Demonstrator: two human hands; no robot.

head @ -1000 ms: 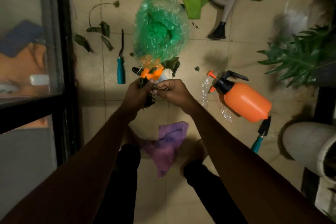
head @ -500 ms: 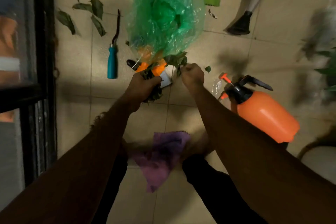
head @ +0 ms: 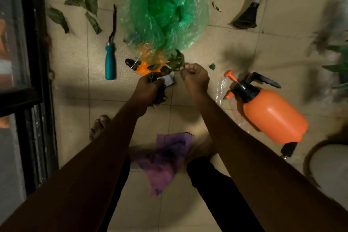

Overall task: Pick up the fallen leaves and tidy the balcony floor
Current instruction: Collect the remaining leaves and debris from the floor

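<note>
My left hand (head: 149, 89) grips a dark bunch of gathered leaves (head: 160, 98) just above the tiled floor. Right of it, my right hand (head: 194, 76) pinches the stem of a leafy sprig (head: 174, 62) that lies at the near end of a green plastic bag (head: 163, 9). One small leaf (head: 212, 66) lies on the tile just right of that hand. More fallen leaves (head: 88, 5) are scattered at the far left, near the black door frame.
A teal-handled tool (head: 110, 62) lies left of the bag. An orange spray bottle (head: 271, 113) lies on its side at the right. A purple cloth (head: 165, 158) sits between my feet. A watering can spout (head: 246, 17) and white pot (head: 329, 165) stand right.
My hands have come apart: the right one moved right and forward to the sprig by the bag. The view shifted closer to the bag.
</note>
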